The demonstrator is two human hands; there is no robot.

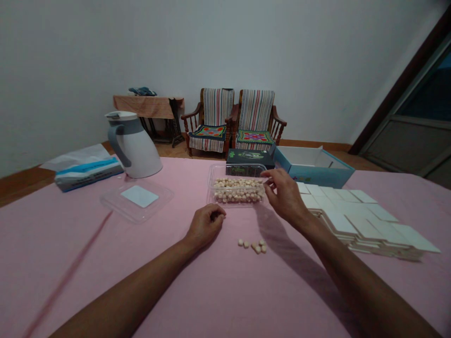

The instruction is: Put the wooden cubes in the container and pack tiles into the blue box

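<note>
A clear plastic container (237, 205) stands at the middle of the table, partly filled with small pale cream pieces (237, 192) that look like seeds or nuts. At its right end is my right hand (284, 193), thumb and fingers closed about the rim at the corner; the fingertips are partly hidden. My left hand (205, 225) rests on the cloth in front of the container, its fingers loosely curled, with nothing visible in them. Several loose cream pieces (258, 249) lie on the cloth between my forearms. The clear lid (164, 193) with a white label lies flat to the left.
On the left are a white and grey jug (143, 152) and a tissue pack (89, 173). Behind the container sit a black box (250, 156) and an open blue box (317, 173). Stacked white tiles (366, 225) lie beside my right forearm. A pink cloth (197, 300) covers the table.
</note>
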